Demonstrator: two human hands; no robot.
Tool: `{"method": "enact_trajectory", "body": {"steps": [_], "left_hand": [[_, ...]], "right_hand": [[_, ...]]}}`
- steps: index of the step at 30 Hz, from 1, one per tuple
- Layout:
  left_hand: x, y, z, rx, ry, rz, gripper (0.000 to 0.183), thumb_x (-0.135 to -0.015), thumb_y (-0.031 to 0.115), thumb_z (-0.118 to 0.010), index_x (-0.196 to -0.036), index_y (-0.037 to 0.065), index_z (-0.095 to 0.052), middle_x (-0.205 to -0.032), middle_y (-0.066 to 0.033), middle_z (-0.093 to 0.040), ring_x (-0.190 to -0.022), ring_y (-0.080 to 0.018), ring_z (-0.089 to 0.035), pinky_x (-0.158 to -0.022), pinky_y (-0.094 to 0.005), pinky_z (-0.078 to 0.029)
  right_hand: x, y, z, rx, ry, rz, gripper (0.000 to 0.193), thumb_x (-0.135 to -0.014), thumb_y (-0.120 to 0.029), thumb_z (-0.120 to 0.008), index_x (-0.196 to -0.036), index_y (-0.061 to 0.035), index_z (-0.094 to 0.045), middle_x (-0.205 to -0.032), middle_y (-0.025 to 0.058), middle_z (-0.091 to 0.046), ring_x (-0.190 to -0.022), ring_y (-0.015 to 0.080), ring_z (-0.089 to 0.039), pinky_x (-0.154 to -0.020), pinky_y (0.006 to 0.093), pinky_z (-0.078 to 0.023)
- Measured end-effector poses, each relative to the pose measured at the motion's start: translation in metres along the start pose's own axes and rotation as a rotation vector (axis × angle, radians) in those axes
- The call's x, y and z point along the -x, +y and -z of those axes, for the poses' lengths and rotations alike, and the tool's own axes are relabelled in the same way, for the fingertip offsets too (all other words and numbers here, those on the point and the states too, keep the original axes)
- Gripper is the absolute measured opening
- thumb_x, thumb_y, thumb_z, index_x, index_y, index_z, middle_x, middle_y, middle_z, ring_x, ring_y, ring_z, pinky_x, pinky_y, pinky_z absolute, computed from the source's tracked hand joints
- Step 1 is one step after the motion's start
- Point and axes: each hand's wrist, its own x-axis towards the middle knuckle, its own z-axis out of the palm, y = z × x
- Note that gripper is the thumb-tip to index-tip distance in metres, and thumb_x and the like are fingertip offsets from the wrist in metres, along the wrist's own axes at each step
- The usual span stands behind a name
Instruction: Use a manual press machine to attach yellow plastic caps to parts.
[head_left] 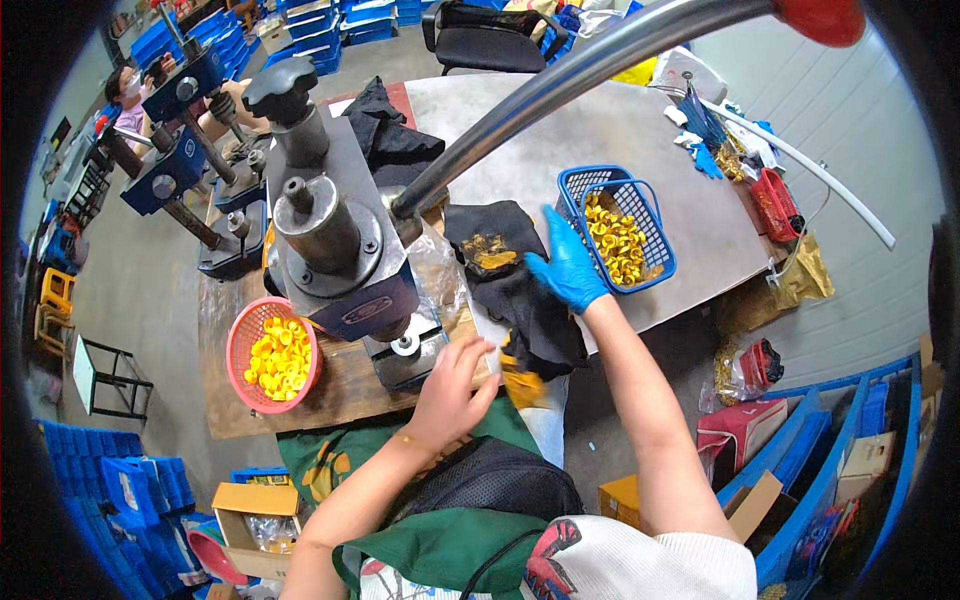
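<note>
We find the right grip (572,266) spread, yellow caps (620,245) in the basket (597,180) just right of it, cloth (540,315) by its thumb. The left grip (452,397) curls just right of the press (335,222); whether it pinches anything, we cannot tell. We recommend keeping bare fingers clear of the press.

White shirt (690,572), green apron (430,545) and one blue glove (568,262) are making up the outfit.
The glove, bright and thin, is covering the right hand (572,268) and ending near the wrist, while the left hand (447,398) is showing bare, as are both forearms (655,430). The shirt's fabric is looking finely ribbed, and a print (555,550) in red and dark tones is decorating its front. The apron, deep green, is partly hiding the shirt, and a thin black cord (500,563) is curving along its edge.
</note>
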Motion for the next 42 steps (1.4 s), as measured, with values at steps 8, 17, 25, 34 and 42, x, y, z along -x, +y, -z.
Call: {"method": "enact_trajectory", "body": {"steps": [8, 17, 25, 34, 42], "left_hand": [[-0.060, -0.045, -0.047, -0.526, -0.187, -0.105, 0.072, -0.073, 0.022, -0.063, -0.135, 0.004, -0.031, -0.137, -0.0182, -0.034, -0.129, -0.0354, -0.030, -0.103, -0.0491, -0.028], [-0.034, -0.041, -0.054, -0.412, -0.350, -0.015, 0.063, -0.077, 0.028, -0.063, -0.130, 0.005, -0.039, -0.132, -0.0191, -0.039, -0.126, -0.0363, -0.033, -0.100, -0.0504, -0.030], [0.009, -0.005, 0.011, 0.192, -0.313, -0.067, 0.041, -0.085, 0.017, -0.059, -0.121, 0.002, -0.049, -0.118, -0.0166, -0.052, -0.111, -0.0273, -0.052, -0.095, -0.0348, -0.041], [0.009, -0.030, 0.004, 0.738, -0.318, 0.399, 0.033, -0.091, 0.009, -0.052, -0.121, -0.002, -0.048, -0.113, -0.0055, -0.057, -0.103, -0.0125, -0.055, -0.091, -0.0260, -0.043], [-0.013, -0.036, -0.023, 0.660, -0.128, 0.427, 0.032, -0.089, 0.011, -0.057, -0.118, 0.000, -0.052, -0.108, -0.0038, -0.058, -0.094, -0.0095, -0.055, -0.083, -0.0244, -0.044]], "right_hand": [[-0.066, 0.012, -0.012, -0.041, 0.168, -0.312, 0.019, -0.080, -0.011, -0.050, -0.095, -0.0016, -0.056, -0.091, 0.0253, -0.060, -0.081, 0.0429, -0.058, -0.073, 0.0463, -0.047], [-0.030, -0.052, -0.054, 0.259, -0.219, 0.112, 0.066, -0.066, -0.026, -0.071, -0.126, -0.0169, -0.044, -0.134, 0.0216, -0.036, -0.122, 0.0408, -0.036, -0.099, 0.0549, -0.030], [-0.077, -0.004, -0.064, -0.010, -0.172, 0.092, 0.041, -0.066, -0.028, -0.068, -0.101, -0.0073, -0.057, -0.104, 0.0204, -0.058, -0.095, 0.0367, -0.056, -0.083, 0.0462, -0.045], [-0.017, -0.026, -0.012, 0.250, -0.116, 0.279, 0.035, -0.070, -0.031, -0.069, -0.096, -0.0097, -0.059, -0.100, 0.0134, -0.058, -0.094, 0.0331, -0.053, -0.082, 0.0436, -0.041], [-0.027, -0.004, -0.056, -0.027, -0.209, -0.204, 0.066, -0.074, -0.037, -0.066, -0.128, -0.0058, -0.042, -0.118, 0.0239, -0.048, -0.103, 0.0401, -0.052, -0.085, 0.0474, -0.045]]}}
